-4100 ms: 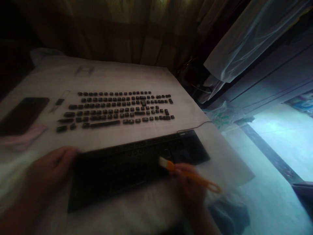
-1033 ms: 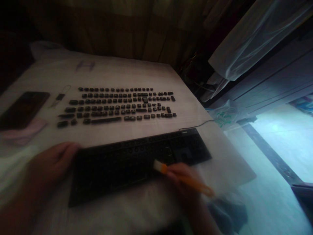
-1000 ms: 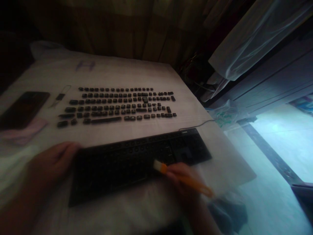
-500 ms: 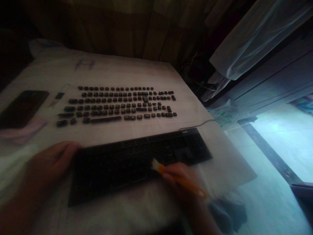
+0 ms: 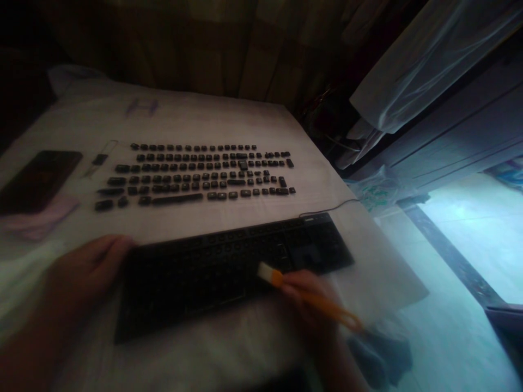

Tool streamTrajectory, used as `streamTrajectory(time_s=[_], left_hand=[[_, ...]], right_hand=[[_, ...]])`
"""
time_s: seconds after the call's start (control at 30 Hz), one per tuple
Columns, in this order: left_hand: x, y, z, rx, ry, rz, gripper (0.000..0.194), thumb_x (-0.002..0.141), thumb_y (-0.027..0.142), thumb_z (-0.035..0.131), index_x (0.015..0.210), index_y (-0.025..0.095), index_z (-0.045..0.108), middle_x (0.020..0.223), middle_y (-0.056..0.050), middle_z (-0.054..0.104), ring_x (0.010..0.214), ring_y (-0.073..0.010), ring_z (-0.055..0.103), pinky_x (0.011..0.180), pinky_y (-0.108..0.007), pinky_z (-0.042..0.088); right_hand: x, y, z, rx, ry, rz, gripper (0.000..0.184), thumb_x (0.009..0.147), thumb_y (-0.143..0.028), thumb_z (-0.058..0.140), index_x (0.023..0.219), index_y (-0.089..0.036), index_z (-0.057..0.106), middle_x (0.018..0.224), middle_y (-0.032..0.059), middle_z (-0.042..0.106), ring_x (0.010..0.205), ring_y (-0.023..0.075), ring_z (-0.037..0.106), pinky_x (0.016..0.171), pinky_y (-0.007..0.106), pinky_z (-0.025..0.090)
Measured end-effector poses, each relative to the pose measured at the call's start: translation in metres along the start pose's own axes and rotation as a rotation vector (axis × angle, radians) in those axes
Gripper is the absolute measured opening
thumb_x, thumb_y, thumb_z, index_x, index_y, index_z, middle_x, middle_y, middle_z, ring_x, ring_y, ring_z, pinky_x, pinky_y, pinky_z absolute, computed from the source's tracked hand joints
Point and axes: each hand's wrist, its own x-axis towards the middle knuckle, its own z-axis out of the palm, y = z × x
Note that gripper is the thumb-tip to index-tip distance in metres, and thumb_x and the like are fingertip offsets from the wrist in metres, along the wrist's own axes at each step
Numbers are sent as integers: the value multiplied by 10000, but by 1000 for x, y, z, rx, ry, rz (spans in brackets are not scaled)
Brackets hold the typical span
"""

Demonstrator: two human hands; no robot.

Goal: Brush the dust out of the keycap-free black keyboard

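A black keyboard [image 5: 196, 272] with its keycaps off lies slantwise on the white-covered table. My left hand [image 5: 90, 272] grips its left end, thumb along the edge; the other fingers are hard to make out. In my right hand [image 5: 308, 291] is a brush [image 5: 270, 274] with an orange handle and pale bristles. The fingers are closed round the handle near the head, and the bristles lie over the right-middle part of the keyboard. Beyond the keyboard, loose black keycaps [image 5: 177, 198] are laid out in several rows.
A dark phone [image 5: 38, 179] and a pink cloth [image 5: 38, 220] lie at the left. A small tool with a wire loop [image 5: 100, 159] sits left of the keycaps. The keyboard's cable [image 5: 330, 208] runs over the right table edge, near a clear plastic bag [image 5: 373, 190].
My right hand and the brush have shifted slightly to the right over the keyboard. My left hand and the keyboard have stayed almost where they were.
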Motion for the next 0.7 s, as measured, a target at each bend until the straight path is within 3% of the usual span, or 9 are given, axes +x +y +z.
streamTrajectory(time_s=[0.23,0.43,0.7], left_hand=[[4,-3,0,2,-1,26,523,750,605,362,878,250,724,975,-76,795,951,-303,731,826,-403,536],[2,-4,-1,13,26,77,475,793,574,395,868,248,731,919,-75,798,872,-300,735,766,-394,539],[4,-4,2,-14,-17,33,514,775,581,386,901,223,732,963,-98,798,927,-315,736,836,-419,537]], right_hand=[[10,-5,0,-40,-87,-84,357,1056,-363,508,778,-217,678,611,-9,720,483,144,671,478,256,547],[14,-9,-3,-1,-158,-84,276,1036,-302,535,817,-253,695,629,-14,724,505,161,695,505,279,584],[8,-6,0,52,-97,-61,310,1046,-388,529,817,-242,680,632,-22,726,517,144,686,480,256,531]])
